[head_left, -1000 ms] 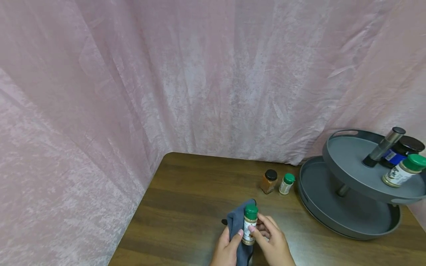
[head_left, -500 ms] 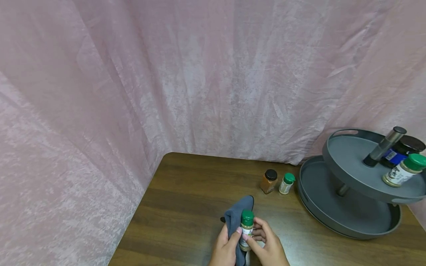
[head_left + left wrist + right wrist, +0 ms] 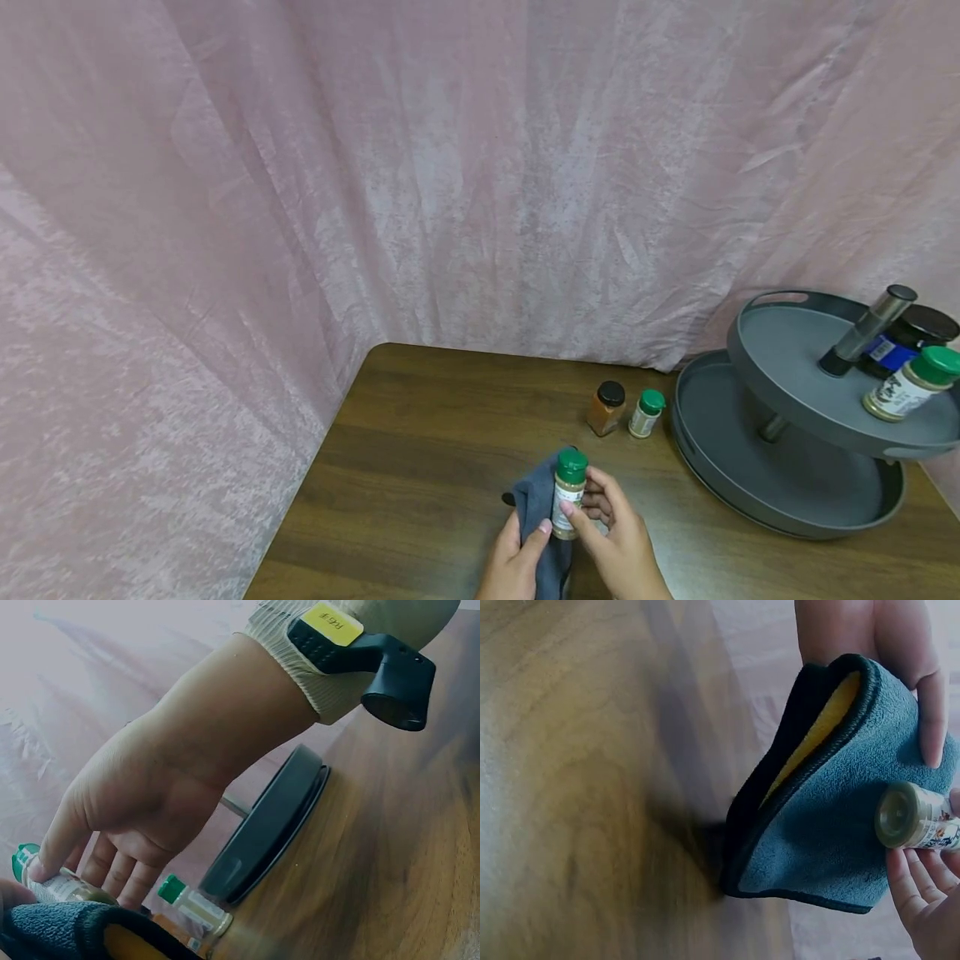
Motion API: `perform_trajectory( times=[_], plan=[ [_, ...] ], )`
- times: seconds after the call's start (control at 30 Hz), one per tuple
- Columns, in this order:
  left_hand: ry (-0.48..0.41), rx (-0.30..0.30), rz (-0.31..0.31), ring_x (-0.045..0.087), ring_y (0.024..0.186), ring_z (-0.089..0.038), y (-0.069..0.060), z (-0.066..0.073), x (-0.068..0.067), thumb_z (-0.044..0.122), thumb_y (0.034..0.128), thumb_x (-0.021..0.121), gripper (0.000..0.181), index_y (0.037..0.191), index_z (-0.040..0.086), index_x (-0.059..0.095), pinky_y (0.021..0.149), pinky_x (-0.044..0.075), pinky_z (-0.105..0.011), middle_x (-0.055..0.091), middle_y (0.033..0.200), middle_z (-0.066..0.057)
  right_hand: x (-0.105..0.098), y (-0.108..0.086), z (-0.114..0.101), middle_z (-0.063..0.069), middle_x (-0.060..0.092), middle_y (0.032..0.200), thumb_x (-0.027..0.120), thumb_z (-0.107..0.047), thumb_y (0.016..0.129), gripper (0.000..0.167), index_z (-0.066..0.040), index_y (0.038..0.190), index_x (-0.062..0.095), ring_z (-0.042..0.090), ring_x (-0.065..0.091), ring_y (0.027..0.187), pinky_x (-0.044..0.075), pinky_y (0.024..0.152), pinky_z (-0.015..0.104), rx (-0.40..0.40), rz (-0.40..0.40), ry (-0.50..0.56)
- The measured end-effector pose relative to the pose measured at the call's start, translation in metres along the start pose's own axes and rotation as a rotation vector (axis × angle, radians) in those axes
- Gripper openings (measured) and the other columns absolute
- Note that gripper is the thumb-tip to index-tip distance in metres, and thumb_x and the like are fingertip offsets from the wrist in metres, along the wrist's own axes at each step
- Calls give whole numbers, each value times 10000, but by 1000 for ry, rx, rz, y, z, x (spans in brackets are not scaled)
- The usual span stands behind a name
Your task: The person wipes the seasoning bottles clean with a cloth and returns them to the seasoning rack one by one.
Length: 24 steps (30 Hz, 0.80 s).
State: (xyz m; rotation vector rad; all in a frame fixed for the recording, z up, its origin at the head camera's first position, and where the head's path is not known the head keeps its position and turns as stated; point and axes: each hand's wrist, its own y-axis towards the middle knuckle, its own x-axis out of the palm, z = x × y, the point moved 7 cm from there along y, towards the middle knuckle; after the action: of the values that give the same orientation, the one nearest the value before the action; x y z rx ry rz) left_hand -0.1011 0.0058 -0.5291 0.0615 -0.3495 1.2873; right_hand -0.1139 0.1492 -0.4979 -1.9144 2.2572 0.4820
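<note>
In the head view, my right hand (image 3: 624,542) pinches a green-capped spice jar (image 3: 567,500) between thumb and fingers, cap upward. My left hand (image 3: 516,560) grips a folded grey-blue cloth (image 3: 534,497), its thumb on the cloth's near side beside the jar's base. The right wrist view shows the jar's base (image 3: 896,815) against the cloth (image 3: 832,810), whose fold shows a yellow inner side. The left wrist view has the right hand (image 3: 142,802) around the jar (image 3: 67,886), with the cloth (image 3: 60,926) below it.
A black-capped orange-brown jar (image 3: 607,409) and a small green-capped jar (image 3: 647,414) stand behind the hands. At right is a two-tier grey round tray (image 3: 787,492), with a dark jar (image 3: 907,340) and another green-capped jar (image 3: 909,385) on its upper tier. A pink curtain (image 3: 480,183) hangs behind.
The held jar moved down and slightly left, then back up and right, along with my right hand. The cloth's top edge shifted with it. The other jars and the tray have stayed put.
</note>
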Motion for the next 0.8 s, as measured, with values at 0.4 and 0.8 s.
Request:
perform_trajectory(
  times=[0.4, 0.8],
  plan=[
    [110, 49, 92, 499, 1321, -131, 4, 13, -15, 260, 1062, 498, 539, 1515, -8, 379, 1024, 382, -111, 522, 1479, -211, 21, -14, 16, 103, 655, 1112, 774, -144, 891, 551, -25, 1384, 557, 23, 659, 873, 582, 706, 222, 146, -106, 91],
    [98, 12, 74, 474, 1351, -203, 3, 8, -12, 298, 1057, 517, 591, 1543, 10, 346, 1005, 400, -115, 487, 1515, -205, 21, -14, 20, 139, 669, 1153, 814, -172, 855, 577, -42, 1349, 545, 27, 681, 912, 576, 687, 214, 197, -88, 53]
  ],
)
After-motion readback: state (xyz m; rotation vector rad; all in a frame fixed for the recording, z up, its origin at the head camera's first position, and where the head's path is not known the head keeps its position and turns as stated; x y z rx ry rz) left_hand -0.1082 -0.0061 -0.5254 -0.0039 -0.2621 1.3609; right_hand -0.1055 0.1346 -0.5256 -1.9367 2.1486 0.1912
